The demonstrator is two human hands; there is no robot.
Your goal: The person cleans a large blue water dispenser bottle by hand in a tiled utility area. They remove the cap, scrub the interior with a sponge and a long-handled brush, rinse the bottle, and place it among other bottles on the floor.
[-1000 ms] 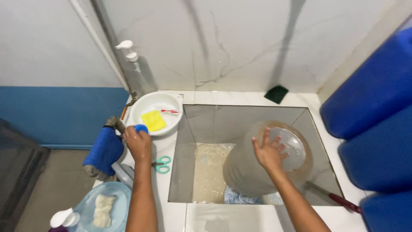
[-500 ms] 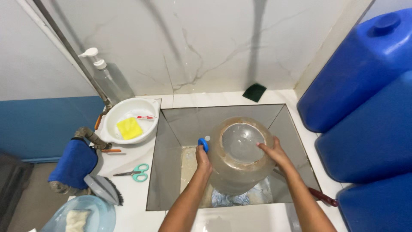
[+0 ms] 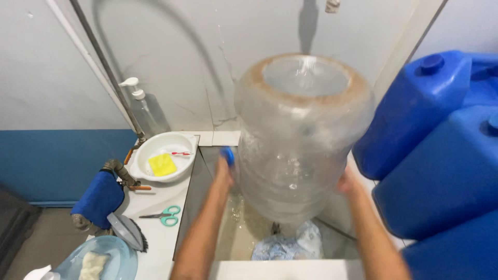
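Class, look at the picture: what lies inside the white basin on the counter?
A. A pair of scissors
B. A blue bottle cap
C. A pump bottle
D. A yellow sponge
D: a yellow sponge lies in the white basin; the scissors lie outside it on the counter.

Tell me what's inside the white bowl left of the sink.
The white bowl holds a yellow sponge and a small red-and-white item, too small to identify. Anything beneath the sponge is hidden.

Clear pump-dispenser bottle (image 3: 147, 111), white pump head, upright against the wall at the counter's back left. Crumpled blue-and-white plastic bag (image 3: 288, 245) in the sink bottom. No labels, signs or screens discernible.
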